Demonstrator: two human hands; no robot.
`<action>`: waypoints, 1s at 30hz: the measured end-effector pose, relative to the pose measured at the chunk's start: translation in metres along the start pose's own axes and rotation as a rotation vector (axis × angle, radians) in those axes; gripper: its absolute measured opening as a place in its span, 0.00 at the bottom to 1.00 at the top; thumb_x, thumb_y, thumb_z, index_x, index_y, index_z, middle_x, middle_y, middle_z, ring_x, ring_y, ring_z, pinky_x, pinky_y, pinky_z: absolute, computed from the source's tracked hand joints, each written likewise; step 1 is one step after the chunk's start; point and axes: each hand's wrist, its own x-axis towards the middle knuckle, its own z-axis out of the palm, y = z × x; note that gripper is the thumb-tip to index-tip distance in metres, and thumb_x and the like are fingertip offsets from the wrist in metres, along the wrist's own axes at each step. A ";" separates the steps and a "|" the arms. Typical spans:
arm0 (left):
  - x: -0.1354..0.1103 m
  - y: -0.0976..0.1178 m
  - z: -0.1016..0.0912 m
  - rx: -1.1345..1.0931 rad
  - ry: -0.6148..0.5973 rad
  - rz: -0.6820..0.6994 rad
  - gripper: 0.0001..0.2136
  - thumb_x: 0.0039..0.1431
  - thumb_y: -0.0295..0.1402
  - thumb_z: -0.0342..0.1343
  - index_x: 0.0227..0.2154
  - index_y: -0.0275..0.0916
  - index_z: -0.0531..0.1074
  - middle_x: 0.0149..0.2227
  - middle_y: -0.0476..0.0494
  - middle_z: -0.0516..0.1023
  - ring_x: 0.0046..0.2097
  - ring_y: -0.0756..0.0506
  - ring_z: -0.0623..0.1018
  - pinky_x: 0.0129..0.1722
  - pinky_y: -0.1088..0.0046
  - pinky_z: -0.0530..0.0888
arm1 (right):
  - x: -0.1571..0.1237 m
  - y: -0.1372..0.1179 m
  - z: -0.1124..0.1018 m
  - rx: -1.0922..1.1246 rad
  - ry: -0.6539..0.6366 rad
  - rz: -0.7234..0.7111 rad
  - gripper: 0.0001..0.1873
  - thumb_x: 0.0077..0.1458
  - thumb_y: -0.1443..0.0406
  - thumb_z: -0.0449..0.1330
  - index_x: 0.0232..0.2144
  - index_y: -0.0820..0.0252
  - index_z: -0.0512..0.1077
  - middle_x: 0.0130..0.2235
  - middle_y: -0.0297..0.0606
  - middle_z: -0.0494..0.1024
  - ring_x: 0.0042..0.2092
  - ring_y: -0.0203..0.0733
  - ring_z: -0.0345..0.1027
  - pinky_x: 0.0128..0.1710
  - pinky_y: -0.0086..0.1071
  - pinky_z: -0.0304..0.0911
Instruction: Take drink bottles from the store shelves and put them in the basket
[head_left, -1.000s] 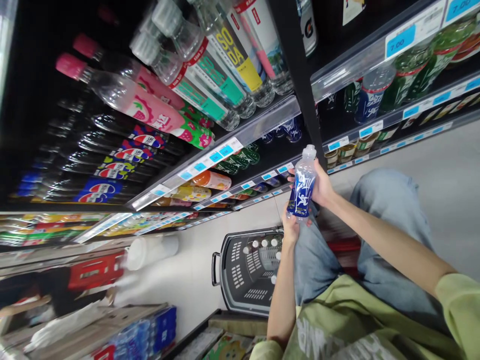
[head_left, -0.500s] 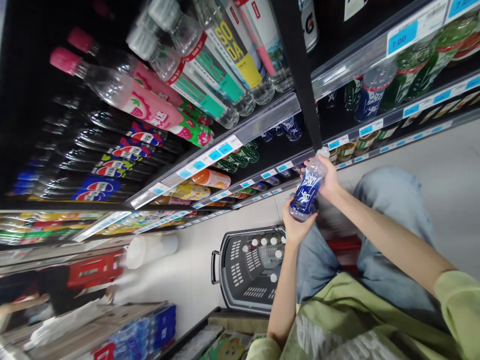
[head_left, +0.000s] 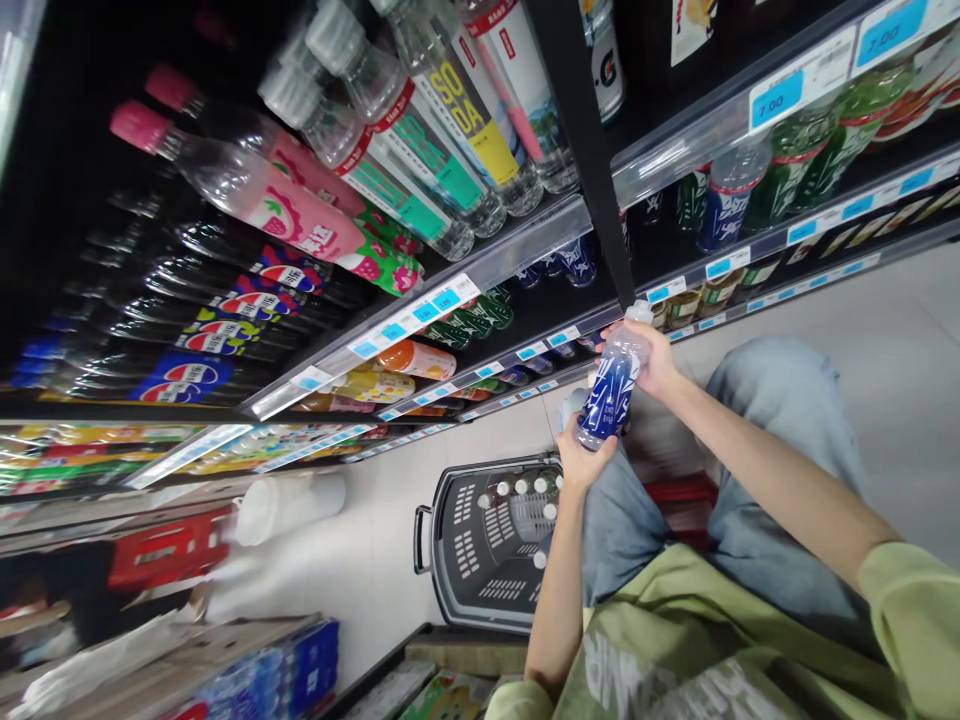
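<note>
A clear drink bottle (head_left: 611, 390) with a blue label and white lettering is held tilted in front of the shelves. My left hand (head_left: 583, 455) is closed round its base. My right hand (head_left: 654, 358) grips it near the neck, just under the whitish cap. Below and left of the bottle, a dark grey shopping basket (head_left: 442, 540) stands on the floor, with several white-capped bottles (head_left: 525, 487) inside along its far side. My left forearm covers part of the basket's right side.
Shelves of drinks rise ahead, with pink strawberry bottles (head_left: 255, 195), soda bottles (head_left: 420, 130) and cola bottles (head_left: 187, 375). A dark shelf post (head_left: 581, 140) stands near the held bottle. On the floor are a white bucket (head_left: 289, 505), a red crate (head_left: 169, 548) and packed blue bottles (head_left: 262, 680).
The bottle has turned in my hands, so a different part of its label faces me. The whole view has shifted slightly. Both hands still hold the bottle.
</note>
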 end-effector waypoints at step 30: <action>-0.007 0.003 0.006 0.091 -0.082 0.129 0.37 0.49 0.49 0.70 0.61 0.41 0.71 0.49 0.35 0.83 0.46 0.32 0.84 0.49 0.53 0.81 | 0.003 0.006 -0.005 -0.013 0.034 0.061 0.14 0.49 0.55 0.70 0.30 0.56 0.73 0.32 0.36 0.82 0.29 0.44 0.78 0.28 0.36 0.78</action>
